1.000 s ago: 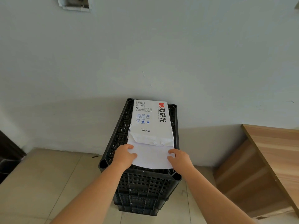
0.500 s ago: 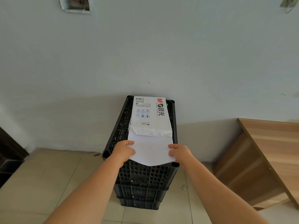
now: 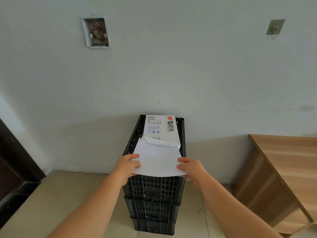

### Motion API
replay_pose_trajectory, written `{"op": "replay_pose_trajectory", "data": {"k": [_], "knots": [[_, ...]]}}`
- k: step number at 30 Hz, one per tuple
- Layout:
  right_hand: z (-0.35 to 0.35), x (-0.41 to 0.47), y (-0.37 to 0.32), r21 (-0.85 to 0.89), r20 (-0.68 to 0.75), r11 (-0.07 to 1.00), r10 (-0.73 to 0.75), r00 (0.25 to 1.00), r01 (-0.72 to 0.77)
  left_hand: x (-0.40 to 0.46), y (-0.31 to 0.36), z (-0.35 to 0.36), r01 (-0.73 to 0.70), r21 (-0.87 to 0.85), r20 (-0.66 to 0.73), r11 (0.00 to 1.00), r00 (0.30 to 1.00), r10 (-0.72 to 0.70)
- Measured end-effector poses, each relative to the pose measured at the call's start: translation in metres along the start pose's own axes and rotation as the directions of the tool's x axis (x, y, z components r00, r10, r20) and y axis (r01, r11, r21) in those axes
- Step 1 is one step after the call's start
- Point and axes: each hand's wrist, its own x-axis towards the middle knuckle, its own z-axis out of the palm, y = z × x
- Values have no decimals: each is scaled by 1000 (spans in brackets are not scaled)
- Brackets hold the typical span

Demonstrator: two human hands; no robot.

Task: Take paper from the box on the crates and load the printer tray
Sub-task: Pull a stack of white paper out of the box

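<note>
A white paper box (image 3: 161, 128) with red and black print lies on top of stacked black crates (image 3: 152, 189) against the wall; its near end is torn open. A stack of white paper (image 3: 158, 160) sticks well out of that open end toward me. My left hand (image 3: 127, 166) grips the paper's left edge and my right hand (image 3: 190, 168) grips its right edge, thumbs on top. The paper's near edge hangs past the crate's front rim. No printer is in view.
A wooden desk (image 3: 295, 162) stands at the right, close to the crates. A dark door frame (image 3: 15, 165) is at the left. Beige floor tiles (image 3: 60, 194) lie around the crates. An open wall socket box (image 3: 95, 32) and a hook (image 3: 275, 28) sit high on the wall.
Both hands have drawn the paper further out of the box toward me; more white sheet shows. The view has tilted up and back, revealing more wall.
</note>
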Motion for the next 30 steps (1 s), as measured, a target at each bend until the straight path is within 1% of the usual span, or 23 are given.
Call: {"op": "replay_pose_trajectory", "data": {"k": [2,5,11,14,16,19,22,25,27,30], "knots": [[-5,-14,0,41,71,999,-11,997,8,-15,3,0,-9,-18,3,1000,1000,9],[-17,-36,4,81,173,996,32,984,-47,-43,2,1,-15,-32,-7,999,1000,15],[-44,-66,14,110,212,994,-40,976,17,-97,4,16,-74,-35,-38,997,997,73],[-60,-81,13,152,209,985,-111,971,80,-122,8,28,-129,-36,-24,991,991,128],[-70,-92,7,140,184,976,-191,964,167,-136,15,37,-166,-22,9,986,986,166],[-84,-110,-6,167,119,945,-303,946,282,-149,32,50,-217,4,79,976,973,216],[-100,-119,-21,182,30,899,-409,912,398,-149,54,63,-269,-63,155,961,949,275],[-121,-122,-37,159,-47,861,-482,875,483,-136,80,81,-338,-94,218,937,911,350],[-141,-124,-45,125,-112,841,-516,849,527,-122,96,103,-353,-129,281,927,883,376],[-178,-127,-52,81,-210,818,-545,812,570,-103,113,147,-432,-105,360,896,823,439]]}}
